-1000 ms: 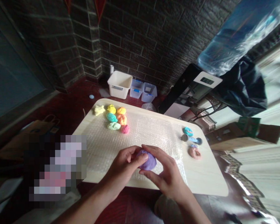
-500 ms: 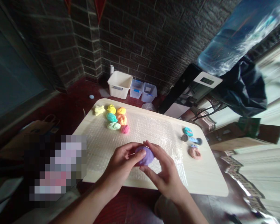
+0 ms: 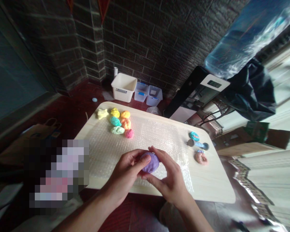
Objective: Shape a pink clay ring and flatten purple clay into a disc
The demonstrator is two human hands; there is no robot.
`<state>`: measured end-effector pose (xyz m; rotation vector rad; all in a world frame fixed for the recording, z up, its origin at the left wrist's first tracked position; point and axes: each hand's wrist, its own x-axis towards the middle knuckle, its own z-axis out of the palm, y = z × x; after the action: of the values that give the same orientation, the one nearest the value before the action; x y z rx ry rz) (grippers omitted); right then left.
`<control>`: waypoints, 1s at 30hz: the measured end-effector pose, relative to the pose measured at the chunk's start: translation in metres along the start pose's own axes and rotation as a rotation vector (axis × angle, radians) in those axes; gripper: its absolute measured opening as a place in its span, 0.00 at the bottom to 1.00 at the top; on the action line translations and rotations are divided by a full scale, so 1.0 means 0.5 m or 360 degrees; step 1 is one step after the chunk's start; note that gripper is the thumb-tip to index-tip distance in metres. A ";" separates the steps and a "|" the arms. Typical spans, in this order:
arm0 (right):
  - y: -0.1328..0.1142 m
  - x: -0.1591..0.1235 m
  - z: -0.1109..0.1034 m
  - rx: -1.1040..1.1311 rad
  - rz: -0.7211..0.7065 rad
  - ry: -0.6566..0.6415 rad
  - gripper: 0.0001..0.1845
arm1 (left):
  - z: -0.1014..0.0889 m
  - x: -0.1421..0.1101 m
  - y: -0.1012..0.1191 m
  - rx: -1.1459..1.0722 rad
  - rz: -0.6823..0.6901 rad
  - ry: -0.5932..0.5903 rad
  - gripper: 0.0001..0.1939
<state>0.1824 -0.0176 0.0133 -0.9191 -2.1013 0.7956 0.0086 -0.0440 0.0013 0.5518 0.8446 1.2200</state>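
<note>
Left hand (image 3: 125, 172), nearer, grips the roundish purple lump (image 3: 151, 163) from eight o'clock. Right hand (image 3: 173, 181) pinches it from four.

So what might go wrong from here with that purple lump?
The purple lump looks soft, so the left hand might dent it with the thumb pressing on its face. It is held above the bubble wrap; if it slipped, it could land there and perhaps pick up the bubbly texture. The right hand might not catch it in time.
</note>
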 end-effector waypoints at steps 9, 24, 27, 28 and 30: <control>0.002 0.001 -0.013 -0.0015 0.0017 -0.0134 0.38 | -0.003 -0.008 0.003 -0.0025 -0.0171 -0.0088 0.19; -0.001 0.007 -0.004 -0.0008 0.0020 -0.0047 0.41 | 0.007 -0.012 -0.002 0.0009 -0.0116 -0.0082 0.18; 0.002 0.004 -0.001 0.0052 0.0070 0.0002 0.39 | 0.011 -0.014 -0.006 0.0077 -0.0066 -0.0033 0.18; 0.003 0.003 -0.001 0.0062 0.0096 0.0000 0.37 | 0.011 -0.014 -0.008 0.0099 -0.0058 -0.0017 0.18; 0.003 0.001 -0.001 0.0067 0.0122 -0.0026 0.34 | 0.010 -0.015 -0.011 0.0118 -0.0074 -0.0029 0.18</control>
<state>0.1828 -0.0162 0.0127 -0.9789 -2.0656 0.8860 0.0152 -0.0521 0.0021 0.5996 0.8852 1.1432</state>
